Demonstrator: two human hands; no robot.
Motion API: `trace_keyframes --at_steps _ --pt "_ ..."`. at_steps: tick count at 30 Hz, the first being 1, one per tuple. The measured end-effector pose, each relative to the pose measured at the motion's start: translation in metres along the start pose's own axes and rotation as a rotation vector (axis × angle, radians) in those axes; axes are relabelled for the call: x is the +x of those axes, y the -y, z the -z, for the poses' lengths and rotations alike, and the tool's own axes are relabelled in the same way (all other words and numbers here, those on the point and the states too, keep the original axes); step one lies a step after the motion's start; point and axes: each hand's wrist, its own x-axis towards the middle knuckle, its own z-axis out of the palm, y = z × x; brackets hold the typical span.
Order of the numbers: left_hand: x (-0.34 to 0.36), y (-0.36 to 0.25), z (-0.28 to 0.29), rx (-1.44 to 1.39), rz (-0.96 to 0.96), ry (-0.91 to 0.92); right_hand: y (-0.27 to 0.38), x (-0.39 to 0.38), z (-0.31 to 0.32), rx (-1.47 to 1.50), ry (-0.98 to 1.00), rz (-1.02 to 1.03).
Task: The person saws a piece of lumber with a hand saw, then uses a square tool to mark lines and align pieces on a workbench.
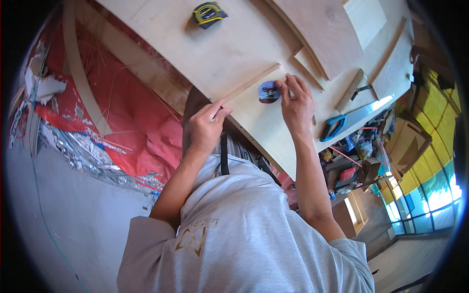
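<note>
My right hand (295,100) presses a small round disc (268,92), dark blue with a picture on it, against the pale plywood sheet (234,49) with its fingertips. My left hand (207,124) pinches the near end of a thin wooden strip (254,83) that lies slanted across the sheet, at the sheet's front edge. The disc sits just right of that strip. Both forearms rise from my grey shirt at the bottom.
A yellow and black tape measure (207,13) lies at the back of the sheet. A blue-handled handsaw (351,119) and a try square (351,91) lie to the right. Curved wooden boards (322,34) rest behind. Red tarpaulin (141,112) covers the floor at left; cluttered shelves (356,161) stand at right.
</note>
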Motion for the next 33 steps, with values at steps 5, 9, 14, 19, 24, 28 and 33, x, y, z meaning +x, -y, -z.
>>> trace_keyframes --at_steps 5,9,14,19,24,28,33 --pt "0.013 -0.015 0.016 0.210 0.027 0.110 0.004 0.001 -0.003 0.011 -0.030 0.023" --pt "0.041 -0.057 0.021 0.574 0.009 0.372 0.000 -0.002 0.000 0.045 -0.032 -0.012" --pt "0.070 -0.061 -0.018 0.540 -0.327 0.405 -0.039 -0.040 0.015 0.138 -0.090 -0.051" --pt "0.104 -0.082 -0.050 0.612 -0.366 0.455 -0.160 -0.154 0.047 0.073 -0.174 -0.386" --pt "0.119 -0.090 -0.062 0.606 -0.217 0.598 -0.289 -0.336 0.065 0.112 -0.400 -1.082" --pt "0.130 -0.125 -0.068 0.750 -0.128 0.685 -0.309 -0.420 0.030 0.155 -0.417 -1.357" --pt "0.141 -0.140 -0.082 0.895 -0.158 0.768 -0.274 -0.450 -0.021 0.670 -0.573 -1.593"
